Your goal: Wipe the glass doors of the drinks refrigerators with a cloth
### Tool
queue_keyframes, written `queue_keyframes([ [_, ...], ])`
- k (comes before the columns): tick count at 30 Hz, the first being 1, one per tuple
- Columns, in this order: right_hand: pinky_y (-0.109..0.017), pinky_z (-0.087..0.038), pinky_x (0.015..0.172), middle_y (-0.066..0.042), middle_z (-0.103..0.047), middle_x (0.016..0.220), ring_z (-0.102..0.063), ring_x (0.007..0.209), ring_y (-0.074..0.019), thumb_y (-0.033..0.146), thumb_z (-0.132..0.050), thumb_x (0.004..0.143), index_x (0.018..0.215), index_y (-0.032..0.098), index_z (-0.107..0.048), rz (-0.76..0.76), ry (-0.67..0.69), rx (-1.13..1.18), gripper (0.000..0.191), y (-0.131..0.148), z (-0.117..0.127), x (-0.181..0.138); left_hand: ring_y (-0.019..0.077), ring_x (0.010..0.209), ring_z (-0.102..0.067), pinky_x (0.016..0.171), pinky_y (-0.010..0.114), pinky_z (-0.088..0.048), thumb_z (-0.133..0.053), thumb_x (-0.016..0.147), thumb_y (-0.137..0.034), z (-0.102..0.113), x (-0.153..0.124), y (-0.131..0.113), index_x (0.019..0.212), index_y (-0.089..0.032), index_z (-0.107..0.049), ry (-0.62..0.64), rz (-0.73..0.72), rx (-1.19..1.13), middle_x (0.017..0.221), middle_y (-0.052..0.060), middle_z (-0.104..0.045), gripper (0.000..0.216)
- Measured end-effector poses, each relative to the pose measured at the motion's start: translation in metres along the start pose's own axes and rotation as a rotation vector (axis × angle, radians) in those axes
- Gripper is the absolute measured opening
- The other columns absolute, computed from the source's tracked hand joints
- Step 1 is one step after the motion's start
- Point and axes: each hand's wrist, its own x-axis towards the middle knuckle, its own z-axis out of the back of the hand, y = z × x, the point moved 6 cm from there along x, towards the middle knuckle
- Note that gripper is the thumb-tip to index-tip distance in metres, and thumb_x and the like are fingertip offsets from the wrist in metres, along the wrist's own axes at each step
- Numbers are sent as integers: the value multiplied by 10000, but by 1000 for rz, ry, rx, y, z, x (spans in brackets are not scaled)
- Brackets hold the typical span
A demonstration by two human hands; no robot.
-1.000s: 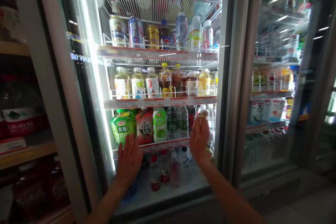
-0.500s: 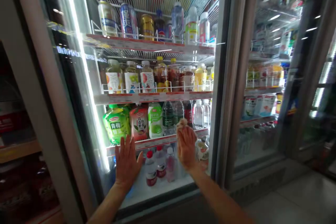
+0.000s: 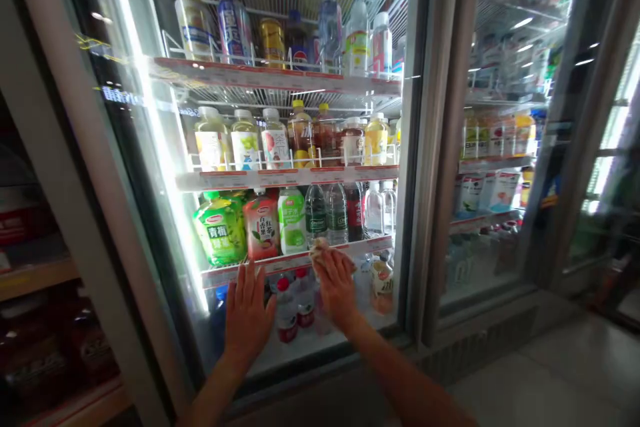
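My right hand presses a crumpled light-coloured cloth against the glass door of a lit drinks fridge. It is in front of the lower shelf edge, below the clear water bottles. To its left, my left hand lies flat on the same glass with its fingers stretched out and holds nothing. Just above that hand, behind the glass, stand a green bottle and a reddish tea bottle. Small bottles with red caps show between the two hands.
Upper shelves hold cans and rows of bottles. A metal door frame runs upright on the right, beside another glass-fronted fridge. At the left, a dark shelf carries packaged goods. Pale floor shows at lower right.
My right hand has moved left and slightly down across the glass with the cloth. My left hand stays flat in nearly the same place. The whole view has shifted slightly.
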Motion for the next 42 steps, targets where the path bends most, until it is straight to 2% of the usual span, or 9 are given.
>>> queue_keyframes([
  [4,-546,-288,1060,-119,-227,1499,-203,1379,-274,155,-340,901,1450,211,-184,-315,-176,-74,574,-51,25,2,267,1394,-137,1101,500,-227,-407,856,-257,-1,-15,1,1441,-136,-110,24,-10,5,1487,165,-212,667],
  [6,-562,-271,1061,-147,-215,1498,-177,1385,-290,152,-325,900,1451,159,-182,-386,-205,-74,570,-48,23,3,269,1395,-128,1094,499,-242,-409,845,-237,-1,-17,1,1438,-129,-122,31,-6,11,1490,169,-196,667],
  [12,-445,-259,1097,-51,-365,1448,-220,1377,-228,131,-440,847,1382,246,-370,191,112,35,551,52,-21,4,275,1392,-148,1091,505,-242,-410,837,-226,8,-20,15,1427,-104,-162,49,-8,31,1476,183,-233,652],
  [18,-523,-244,1080,-149,-181,1508,-145,1395,-275,105,-362,883,1446,155,-202,-251,-251,-61,588,-9,9,36,294,1382,-181,1081,532,-242,-417,838,-249,14,-33,52,1421,-107,-190,82,106,52,1470,194,-241,641],
  [24,-439,-261,1099,-40,-380,1440,-202,1386,-220,75,-402,836,1398,227,-338,295,108,33,585,69,-25,15,276,1374,-216,1084,521,-240,-400,843,-233,15,-40,61,1434,-140,-147,109,77,53,1459,177,-282,649],
  [30,-469,-215,1111,-44,-338,1462,-257,1365,-213,62,-382,836,1385,241,-361,-11,121,-15,577,66,-26,44,293,1373,-212,1068,539,-262,-397,850,-233,25,-48,76,1436,-151,-139,127,139,59,1469,176,-261,645],
  [35,-422,-278,1085,-25,-351,1458,-268,1355,-211,136,-433,848,1317,199,-459,517,234,83,474,134,-47,15,291,1362,-248,1072,528,-267,-403,824,-204,29,-57,92,1419,-141,-205,158,137,57,1460,173,-285,630],
  [40,-470,-211,1103,-62,-329,1466,-193,1386,-247,134,-405,862,1374,187,-379,266,155,71,515,145,-48,67,303,1366,-232,1066,533,-267,-398,821,-228,33,-58,112,1386,-88,-268,153,208,119,1454,208,-277,596],
  [42,-463,-209,1107,-67,-336,1463,-189,1387,-246,141,-404,868,1370,177,-383,297,155,95,504,155,-50,72,290,1374,-215,1077,525,-249,-397,817,-229,34,-59,117,1392,-94,-257,156,221,119,1465,201,-256,606],
])
